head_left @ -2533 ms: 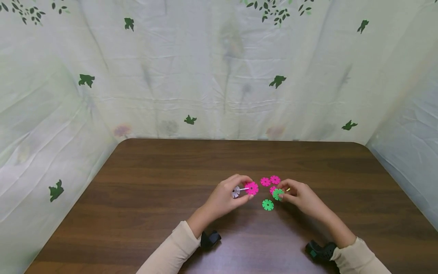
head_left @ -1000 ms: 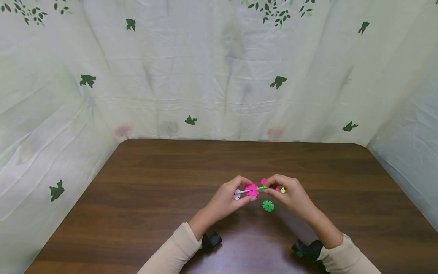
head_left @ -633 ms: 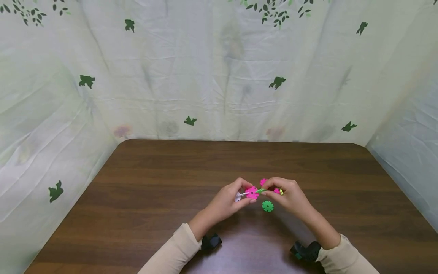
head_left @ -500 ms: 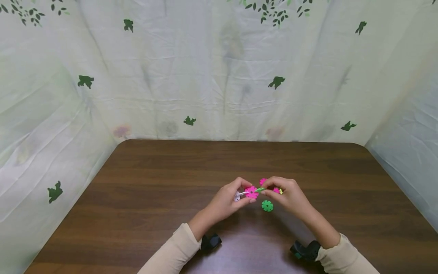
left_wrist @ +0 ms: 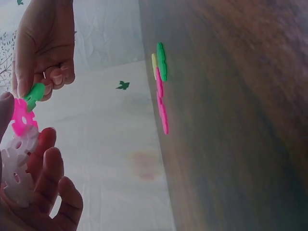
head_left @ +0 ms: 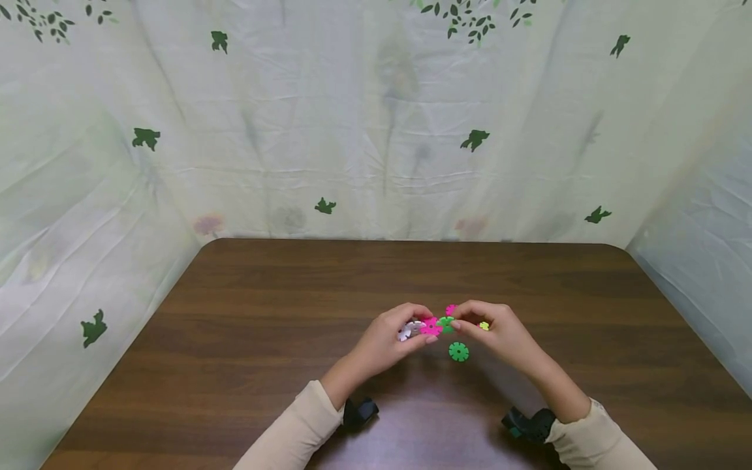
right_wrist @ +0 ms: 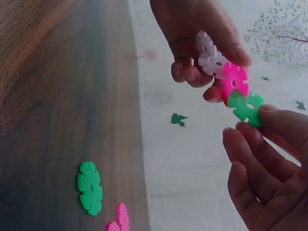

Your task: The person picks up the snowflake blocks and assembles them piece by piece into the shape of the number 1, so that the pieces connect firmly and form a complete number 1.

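In the head view my left hand (head_left: 382,339) pinches a pink notched interlocking disc (head_left: 431,326) between thumb and fingers. Two white discs (right_wrist: 211,62) are linked in a row to that pink one, partly covered by the left fingers. My right hand (head_left: 502,333) pinches a green disc (head_left: 444,324) by its outer edge. In the right wrist view, the held green disc overlaps the pink disc's rim, slotted into it. The chain of white, white, pink and green is held up off the table.
A loose green disc (head_left: 459,352) lies on the brown table (head_left: 294,281) just below the hands. A pink disc (head_left: 451,310) and a yellow one (head_left: 484,325) lie by the right hand. A white curtain (head_left: 352,130) hangs behind the table.
The right hand has carried the green disc left from the loose pieces to the held pink disc. Since half a second ago, the green disc has turned from edge-on to showing its face.
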The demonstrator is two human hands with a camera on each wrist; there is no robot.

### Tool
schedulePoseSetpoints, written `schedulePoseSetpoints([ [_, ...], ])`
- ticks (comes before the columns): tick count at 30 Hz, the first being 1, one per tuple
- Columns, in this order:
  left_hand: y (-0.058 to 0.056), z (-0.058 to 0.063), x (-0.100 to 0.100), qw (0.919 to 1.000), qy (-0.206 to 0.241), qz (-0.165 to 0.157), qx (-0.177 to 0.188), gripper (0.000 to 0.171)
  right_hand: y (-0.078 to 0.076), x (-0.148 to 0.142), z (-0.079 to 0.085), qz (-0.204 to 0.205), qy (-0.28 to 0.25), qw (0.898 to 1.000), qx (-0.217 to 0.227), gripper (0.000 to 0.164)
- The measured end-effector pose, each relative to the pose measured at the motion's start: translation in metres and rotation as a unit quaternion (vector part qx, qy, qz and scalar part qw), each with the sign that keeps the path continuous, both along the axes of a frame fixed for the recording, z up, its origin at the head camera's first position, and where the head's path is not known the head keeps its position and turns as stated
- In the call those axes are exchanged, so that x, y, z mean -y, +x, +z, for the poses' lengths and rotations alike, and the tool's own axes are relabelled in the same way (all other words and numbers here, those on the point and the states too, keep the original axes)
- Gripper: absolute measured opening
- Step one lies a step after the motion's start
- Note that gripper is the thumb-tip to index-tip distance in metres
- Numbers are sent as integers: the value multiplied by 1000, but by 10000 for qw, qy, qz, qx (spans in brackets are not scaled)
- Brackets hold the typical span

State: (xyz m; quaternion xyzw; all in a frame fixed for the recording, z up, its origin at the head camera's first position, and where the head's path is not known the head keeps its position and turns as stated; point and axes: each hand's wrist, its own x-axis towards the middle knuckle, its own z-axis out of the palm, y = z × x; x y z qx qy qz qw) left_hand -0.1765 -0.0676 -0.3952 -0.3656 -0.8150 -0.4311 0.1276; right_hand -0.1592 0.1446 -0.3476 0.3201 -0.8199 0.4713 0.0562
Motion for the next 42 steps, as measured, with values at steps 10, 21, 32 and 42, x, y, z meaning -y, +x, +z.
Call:
schedulePoseSetpoints([
  [10,-2,2,2,9993,-62,-260,-267,36,-16,-7,-29,318,-219,9988,317,9],
  [21,4,0,-4,9945,-448,-15,-950,47,-15,-3,-36,816,-756,9893,947,9],
  [32,3,-6,-5,9890,-144,159,-1461,37,-14,1,-36,879,-873,9839,1291,12],
  [42,0,-4,-2,9903,-83,346,-1346,36,-11,-13,-32,148,-317,9982,486,27],
])
